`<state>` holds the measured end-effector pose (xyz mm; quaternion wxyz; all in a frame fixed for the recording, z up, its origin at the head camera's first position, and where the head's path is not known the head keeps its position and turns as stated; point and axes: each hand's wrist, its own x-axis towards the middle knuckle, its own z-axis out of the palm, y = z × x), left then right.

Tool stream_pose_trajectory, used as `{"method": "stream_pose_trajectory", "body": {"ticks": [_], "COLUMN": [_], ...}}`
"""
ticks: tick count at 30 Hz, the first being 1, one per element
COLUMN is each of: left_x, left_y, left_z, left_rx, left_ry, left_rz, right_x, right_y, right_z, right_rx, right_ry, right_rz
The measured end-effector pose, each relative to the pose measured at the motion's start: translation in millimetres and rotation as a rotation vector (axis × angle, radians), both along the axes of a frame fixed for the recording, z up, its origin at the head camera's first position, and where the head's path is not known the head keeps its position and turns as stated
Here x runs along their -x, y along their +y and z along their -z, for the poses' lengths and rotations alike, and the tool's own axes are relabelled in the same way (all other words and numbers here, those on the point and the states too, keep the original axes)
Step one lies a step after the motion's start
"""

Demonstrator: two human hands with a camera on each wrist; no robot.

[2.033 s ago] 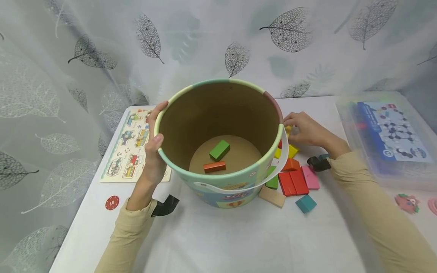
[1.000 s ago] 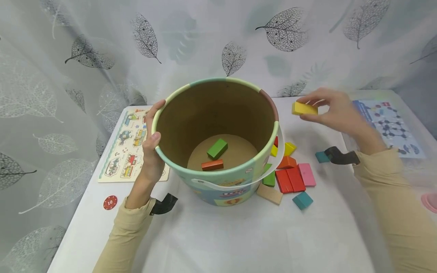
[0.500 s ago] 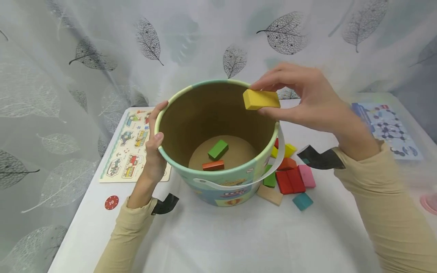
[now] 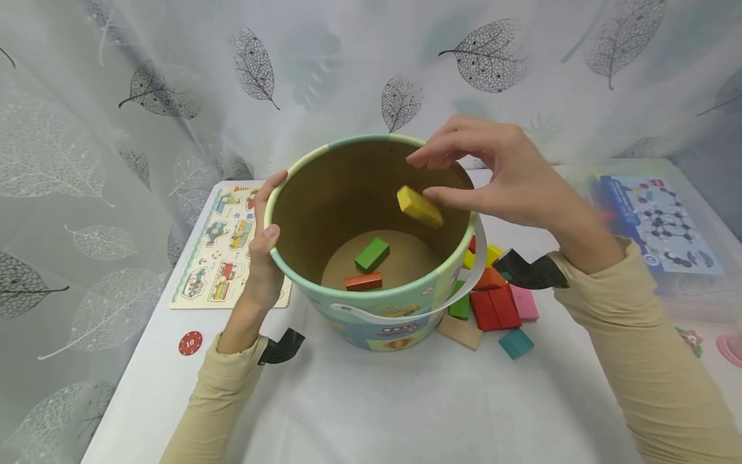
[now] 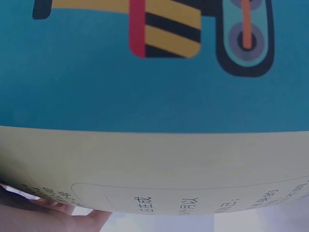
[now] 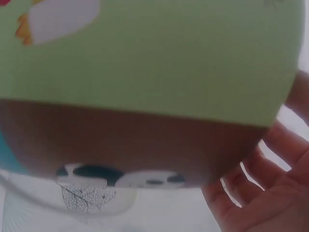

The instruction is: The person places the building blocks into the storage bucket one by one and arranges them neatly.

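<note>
A round bucket (image 4: 371,308) with a white handle stands in the middle of the table. My left hand (image 4: 263,258) grips its left rim, thumb at the inside edge and fingers outside; the left wrist view shows the bucket's printed side (image 5: 154,92) close up. Over the right rim is my right hand (image 4: 481,167), fingers and thumb spread apart. Just below its thumb a yellow block (image 4: 418,206) hangs tilted and blurred in the air inside the bucket. On the bucket floor lie a green block (image 4: 372,255) and an orange block (image 4: 363,281).
Right of the bucket lie several blocks, among them red (image 4: 495,309), pink (image 4: 524,303), teal (image 4: 516,343) and plain wood (image 4: 460,332). A picture puzzle board (image 4: 211,258) and a red chip (image 4: 190,343) are at left. A clear plastic box (image 4: 690,290) sits at the far right.
My right hand took the yellow block from beside the bucket, lifted it and brought it left over the opening. Its fingers have parted and the block has dropped from them. The left hand stays put.
</note>
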<state>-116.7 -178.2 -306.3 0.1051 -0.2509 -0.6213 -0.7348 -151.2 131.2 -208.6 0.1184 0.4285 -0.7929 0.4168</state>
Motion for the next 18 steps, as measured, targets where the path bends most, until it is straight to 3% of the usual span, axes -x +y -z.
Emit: {"method": "stream_pose_trajectory", "body": {"ticks": [9, 13, 18], "left_x": [10.3, 14.9, 11.1], "left_y": [-10, -14, -11], "left_z": [13.9, 19.6, 14.9], "left_rx": [0.032, 0.041, 0.017], "left_ry": [0.009, 0.01, 0.007], "left_rz": [0.008, 0.017, 0.025], "right_x": [-1.2, 0.2, 3.4], "right_y": [34, 56, 84], "right_z": [13.9, 37.0, 82.7], "right_rx": [0.081, 0.074, -0.033], "right_ry": [-0.047, -0.109, -0.191], "right_rz": [0.003, 0.04, 0.151]}}
